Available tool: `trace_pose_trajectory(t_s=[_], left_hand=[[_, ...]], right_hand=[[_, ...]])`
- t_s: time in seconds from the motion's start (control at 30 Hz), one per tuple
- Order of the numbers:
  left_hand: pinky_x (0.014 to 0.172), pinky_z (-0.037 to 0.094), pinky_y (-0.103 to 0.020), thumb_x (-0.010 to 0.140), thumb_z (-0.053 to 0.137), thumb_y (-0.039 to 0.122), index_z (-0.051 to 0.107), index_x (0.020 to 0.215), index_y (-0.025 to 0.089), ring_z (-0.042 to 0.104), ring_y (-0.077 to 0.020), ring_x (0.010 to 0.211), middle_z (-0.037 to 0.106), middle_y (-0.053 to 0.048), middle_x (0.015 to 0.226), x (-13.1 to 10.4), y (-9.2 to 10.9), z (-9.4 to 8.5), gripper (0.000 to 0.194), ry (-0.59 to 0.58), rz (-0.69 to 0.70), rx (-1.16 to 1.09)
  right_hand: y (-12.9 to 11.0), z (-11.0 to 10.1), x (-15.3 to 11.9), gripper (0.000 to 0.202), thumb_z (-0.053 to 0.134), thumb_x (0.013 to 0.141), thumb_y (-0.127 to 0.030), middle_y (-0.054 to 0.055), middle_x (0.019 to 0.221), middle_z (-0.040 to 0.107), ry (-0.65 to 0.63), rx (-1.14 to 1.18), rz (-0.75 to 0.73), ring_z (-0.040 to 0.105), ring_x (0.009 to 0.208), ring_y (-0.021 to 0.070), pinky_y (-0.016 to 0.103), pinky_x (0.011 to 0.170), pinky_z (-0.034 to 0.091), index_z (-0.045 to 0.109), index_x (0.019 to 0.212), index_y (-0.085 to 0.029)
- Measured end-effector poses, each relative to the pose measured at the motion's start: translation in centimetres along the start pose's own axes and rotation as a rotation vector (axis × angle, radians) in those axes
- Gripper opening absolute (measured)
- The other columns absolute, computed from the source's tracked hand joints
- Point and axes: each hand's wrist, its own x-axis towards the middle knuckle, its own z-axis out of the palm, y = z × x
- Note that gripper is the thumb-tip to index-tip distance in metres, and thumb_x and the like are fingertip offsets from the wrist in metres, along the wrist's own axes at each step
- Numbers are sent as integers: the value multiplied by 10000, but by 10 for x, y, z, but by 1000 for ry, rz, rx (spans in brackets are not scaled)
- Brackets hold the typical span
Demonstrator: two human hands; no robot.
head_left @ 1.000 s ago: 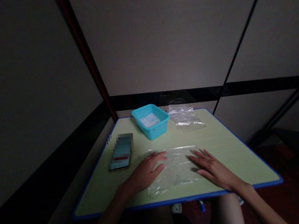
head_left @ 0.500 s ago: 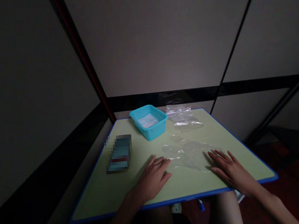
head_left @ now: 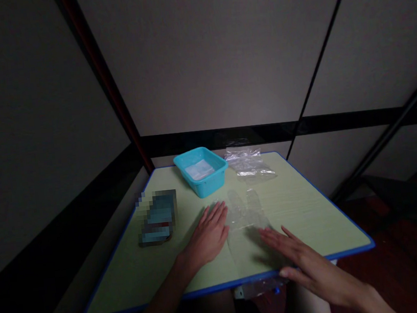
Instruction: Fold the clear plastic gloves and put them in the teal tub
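A thin, clear plastic glove [head_left: 249, 216] lies on the table, with finger-like lobes pointing to the far side. Its lower part runs toward the front edge, where clear film shows below the rim. My left hand [head_left: 209, 235] rests flat at the glove's left side, fingers stretched out and touching or nearly touching it. Over the right side of the glove, my right hand [head_left: 295, 254] is tilted with its fingers extended and thumb apart. Nothing is gripped in either hand.
A turquoise plastic basket [head_left: 214, 181] with white sheets inside stands at the back. Crumpled clear plastic packaging [head_left: 248, 162] lies right of it. A pixelated, phone-like object [head_left: 159, 218] is on the left. The table [head_left: 301, 201] has a blue rim and stands against a wall panel.
The glove has turned from lying sideways to having its finger lobes face the far side. My right hand has moved left and nearer the front edge; my left hand has shifted slightly forward.
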Motion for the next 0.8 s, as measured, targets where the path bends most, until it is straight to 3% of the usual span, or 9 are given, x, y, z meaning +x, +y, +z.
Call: trace_pose_trajectory(t_s=[0.13, 0.27, 0.43, 0.63, 0.8], left_hand=[[1036, 121, -385, 847, 325, 324, 190, 1326, 152, 123, -189, 1285, 179, -64, 1402, -9, 6, 3, 526, -122, 52, -1], [1045, 80, -368, 851, 325, 323, 102, 1344, 154, 55, -172, 1293, 98, -54, 1417, -14, 5, -2, 567, -122, 89, 6], [1051, 86, -335, 828, 381, 346, 103, 1343, 153, 67, -162, 1292, 99, -63, 1417, -21, 11, -7, 616, -182, 183, -52], [1057, 88, -341, 809, 429, 309, 72, 1348, 180, 75, -160, 1291, 89, -46, 1419, -31, 8, -6, 659, -190, 188, -120], [1054, 109, -344, 826, 410, 306, 80, 1348, 171, 74, -166, 1291, 78, -59, 1419, -35, 5, -7, 631, -181, 178, -162]], right_hand=[[35, 9, 9, 630, 369, 849, -433, 58, 1407, 103, 19, -110, 11, 107, 1272, 244, 509, 1010, 103, 44, 1355, -242], [56, 19, 7, 675, 344, 850, -455, 70, 1409, 85, -50, -122, -14, 98, 1272, 250, 512, 1007, 64, -43, 1352, -223], [57, 15, 1, 696, 337, 843, -478, 61, 1414, 66, -32, -107, -19, 80, 1274, 253, 492, 1017, 43, -53, 1355, -213], [56, 7, -6, 778, 387, 793, -543, 73, 1417, 63, -118, -99, -47, 84, 1276, 258, 487, 1022, 31, -15, 1361, -195], [58, 4, -8, 708, 376, 820, -501, 59, 1416, 85, -110, -78, -6, 89, 1277, 248, 495, 1021, 59, 23, 1362, -215]])
